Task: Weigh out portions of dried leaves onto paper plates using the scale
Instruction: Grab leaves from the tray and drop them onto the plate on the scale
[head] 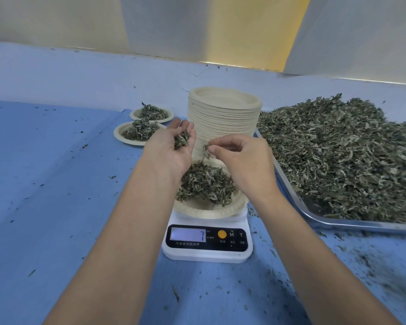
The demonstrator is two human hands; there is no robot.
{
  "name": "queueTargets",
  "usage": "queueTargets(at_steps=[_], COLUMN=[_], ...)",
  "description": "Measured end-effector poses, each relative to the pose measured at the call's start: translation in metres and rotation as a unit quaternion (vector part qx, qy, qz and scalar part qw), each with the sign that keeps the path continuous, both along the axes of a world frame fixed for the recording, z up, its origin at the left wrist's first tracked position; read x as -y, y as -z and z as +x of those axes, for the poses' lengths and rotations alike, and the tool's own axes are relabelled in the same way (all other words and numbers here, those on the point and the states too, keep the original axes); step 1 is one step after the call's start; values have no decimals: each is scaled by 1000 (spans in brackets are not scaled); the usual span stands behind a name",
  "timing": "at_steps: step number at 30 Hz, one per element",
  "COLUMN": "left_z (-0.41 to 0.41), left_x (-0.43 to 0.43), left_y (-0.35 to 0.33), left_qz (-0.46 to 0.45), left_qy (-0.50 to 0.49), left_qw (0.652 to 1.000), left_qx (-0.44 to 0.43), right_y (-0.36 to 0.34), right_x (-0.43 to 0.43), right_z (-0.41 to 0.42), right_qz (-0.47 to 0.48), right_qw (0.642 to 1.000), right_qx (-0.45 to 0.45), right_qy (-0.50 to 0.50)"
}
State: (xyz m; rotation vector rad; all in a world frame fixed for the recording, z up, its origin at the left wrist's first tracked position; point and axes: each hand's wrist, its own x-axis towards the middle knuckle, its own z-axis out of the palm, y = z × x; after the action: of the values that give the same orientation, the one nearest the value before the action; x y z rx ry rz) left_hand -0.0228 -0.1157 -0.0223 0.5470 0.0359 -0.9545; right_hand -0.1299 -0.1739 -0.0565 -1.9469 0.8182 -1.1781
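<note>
A: Where is there room to move?

B: On the left. The blue table lies open there, with only crumbs scattered on it. On the right, the rim of the metal tray runs just beside the scale. The tray's near edge slants away to the right, and the heap of leaves fills most of it.

A: And behind?

B: The stack of plates stands upright right behind the scale. Two filled plates sit to its left, one behind the other. Beyond them the table ends at the wall.

A: Where is the plate being weighed?

B: The paper plate lies flat on the scale's platform, its near rim overhanging toward the display. A portion is piled in it. The scale's long axis runs from front to back, display end toward the person, and it reads 7.

A: The hands?

B: Both hover over that plate. The left hand is palm up and gently cupped, carrying loose leaves. The right hand is knuckles up, thumb and fingertips nipping a pinch of leaves in front of the stack.
</note>
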Motion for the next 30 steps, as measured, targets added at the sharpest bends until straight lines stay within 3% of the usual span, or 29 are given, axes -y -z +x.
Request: queueTargets(at_steps=[22, 27, 30], left_z=[2, -22, -46], left_x=[1, 8, 25], left_y=[1, -3, -1], left_qz=[7, -18, -25], left_qy=[16, 48, 70], left_qw=[1000, 997, 994], left_qx=[7, 55, 83], right_y=[-2, -7, -15], right_x=[0, -2, -2], right_z=[-1, 0, -6], right_qz=[5, 96, 220], right_qw=[1000, 989, 948], right_qx=[8, 111, 226], right_qy=[5, -9, -45])
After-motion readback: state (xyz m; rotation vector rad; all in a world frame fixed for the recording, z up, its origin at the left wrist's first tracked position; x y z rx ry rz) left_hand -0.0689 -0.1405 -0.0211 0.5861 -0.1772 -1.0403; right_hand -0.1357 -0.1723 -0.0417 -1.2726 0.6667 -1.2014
